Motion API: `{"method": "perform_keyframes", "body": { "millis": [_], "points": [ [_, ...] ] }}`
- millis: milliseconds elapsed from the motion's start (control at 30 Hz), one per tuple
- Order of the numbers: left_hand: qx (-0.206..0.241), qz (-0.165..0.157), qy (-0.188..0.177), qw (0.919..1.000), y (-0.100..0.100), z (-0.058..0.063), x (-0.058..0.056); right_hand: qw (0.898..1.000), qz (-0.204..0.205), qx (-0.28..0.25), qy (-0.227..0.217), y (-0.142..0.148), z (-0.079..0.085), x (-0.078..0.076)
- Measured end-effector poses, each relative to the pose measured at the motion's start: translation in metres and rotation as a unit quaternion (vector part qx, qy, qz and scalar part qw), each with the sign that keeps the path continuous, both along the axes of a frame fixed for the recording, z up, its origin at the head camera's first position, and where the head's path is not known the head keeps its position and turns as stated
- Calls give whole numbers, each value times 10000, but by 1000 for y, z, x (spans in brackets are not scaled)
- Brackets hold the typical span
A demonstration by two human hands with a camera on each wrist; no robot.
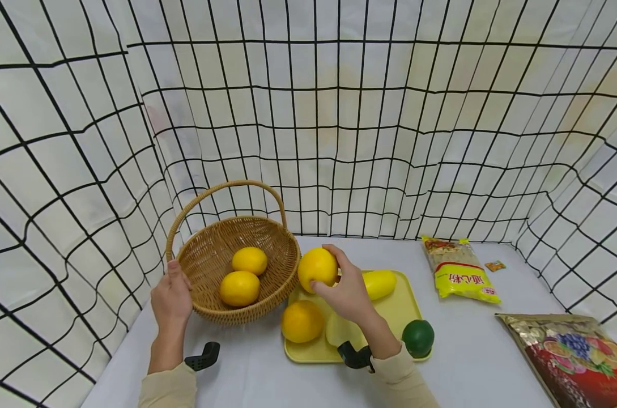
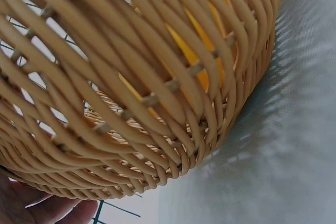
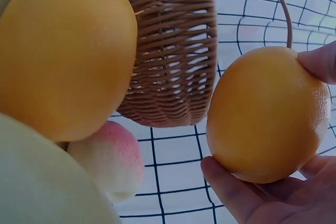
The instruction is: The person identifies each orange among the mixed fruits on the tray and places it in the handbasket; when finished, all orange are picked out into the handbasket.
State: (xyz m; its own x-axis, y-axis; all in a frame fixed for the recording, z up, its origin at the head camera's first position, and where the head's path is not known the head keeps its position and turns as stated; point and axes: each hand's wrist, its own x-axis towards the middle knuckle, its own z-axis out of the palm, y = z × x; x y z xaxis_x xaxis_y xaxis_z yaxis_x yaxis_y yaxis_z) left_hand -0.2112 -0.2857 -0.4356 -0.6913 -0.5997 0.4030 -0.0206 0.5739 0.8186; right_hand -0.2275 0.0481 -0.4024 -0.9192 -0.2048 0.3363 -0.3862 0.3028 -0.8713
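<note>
My left hand (image 1: 171, 294) grips the left rim of a wicker basket (image 1: 206, 283), which is tilted so its opening faces me. Two yellow-orange fruits, one behind the other (image 1: 250, 260), lie inside it. Between the thumb and fingers of my right hand (image 1: 350, 289) is an orange (image 1: 317, 269), held just off the basket's right rim and above a yellow tray (image 1: 402, 309). A larger orange fruit (image 1: 302, 321) sits at the tray's left edge. In the right wrist view a pink-and-white peach (image 3: 113, 163) shows beside that fruit.
A pale round fruit (image 1: 341, 331), a long yellow fruit (image 1: 379, 283) and a dark green fruit (image 1: 418, 338) are on the tray. To the right lie a yellow food bag (image 1: 461, 272), a small orange packet (image 1: 494, 266) and a red fruit-printed bag (image 1: 578, 357). Black wire grid surrounds the table.
</note>
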Motion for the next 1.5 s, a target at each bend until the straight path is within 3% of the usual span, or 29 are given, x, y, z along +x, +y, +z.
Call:
{"method": "perform_keyframes", "body": {
  "millis": [533, 833, 1233, 1500],
  "points": [
    [-51, 18, 129, 9999, 2, 1, -1, 9988, 410, -105, 252, -24, -1, 7],
    [-8, 52, 121, 9999, 0, 0, 1, 9985, 437, 18, 319, -44, 5, 2],
    [35, 42, 53, 10000, 0, -1, 0, 9985, 245, 180, 453, -68, -2, -3],
    [-97, -24, 175, 9998, 1, 0, -2, 9978, 409, 270, 457, -84, -5, 0]
  ]
}}
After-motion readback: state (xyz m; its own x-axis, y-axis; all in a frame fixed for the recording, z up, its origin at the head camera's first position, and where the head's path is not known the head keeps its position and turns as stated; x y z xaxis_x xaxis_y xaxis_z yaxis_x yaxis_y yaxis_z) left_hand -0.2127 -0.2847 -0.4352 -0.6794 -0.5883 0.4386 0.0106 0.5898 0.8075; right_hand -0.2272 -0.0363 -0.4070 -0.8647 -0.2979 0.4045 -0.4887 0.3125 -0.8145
